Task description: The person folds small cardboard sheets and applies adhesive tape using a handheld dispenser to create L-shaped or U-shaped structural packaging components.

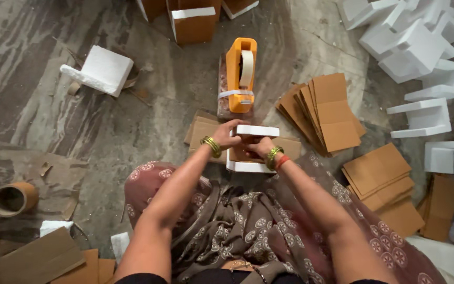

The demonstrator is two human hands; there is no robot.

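I sit on the floor with both arms stretched forward. My left hand (226, 134) grips the left end of a white foam block (258, 130) that caps a brown cardboard piece (239, 154). My right hand (261, 147) presses on the same bundle from the right; a second white foam piece (248, 167) lies under it. Gold bangles ring both wrists. Just beyond the bundle stands an orange tape dispenser (240, 73) with a pale tape roll.
Fanned cardboard sheets (327, 113) lie to the right, another stack (384, 184) nearer. White foam corner pieces (421, 47) pile at the far right. A foam block (98, 70) lies far left, taped boxes (193, 21) at top, a cardboard tube (12, 199) at left.
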